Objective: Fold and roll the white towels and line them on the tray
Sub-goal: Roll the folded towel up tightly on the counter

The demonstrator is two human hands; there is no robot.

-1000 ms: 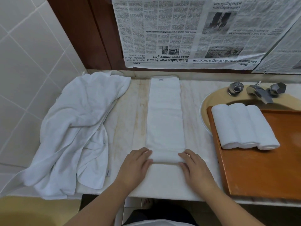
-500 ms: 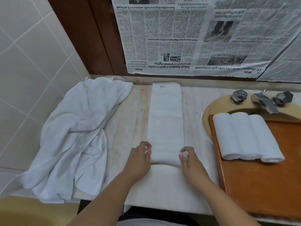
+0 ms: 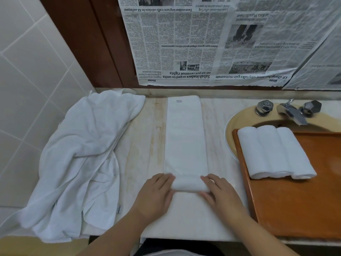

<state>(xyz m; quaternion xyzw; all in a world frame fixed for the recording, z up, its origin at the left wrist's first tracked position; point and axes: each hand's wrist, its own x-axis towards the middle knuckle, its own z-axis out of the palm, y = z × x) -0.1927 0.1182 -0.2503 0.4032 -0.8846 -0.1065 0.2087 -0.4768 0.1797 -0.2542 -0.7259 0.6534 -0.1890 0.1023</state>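
Upside-down newspaper sheets cover the wall above a marble counter, beige basin and chrome tap

Soft matt terry cloth in the folded towel, the heap at nine o'clock and the rolls at three. Smooth varnished wood, faintly glossy: tray. Polished metal tap. Crinkled matt newspaper at twelve. Glossy tiles.
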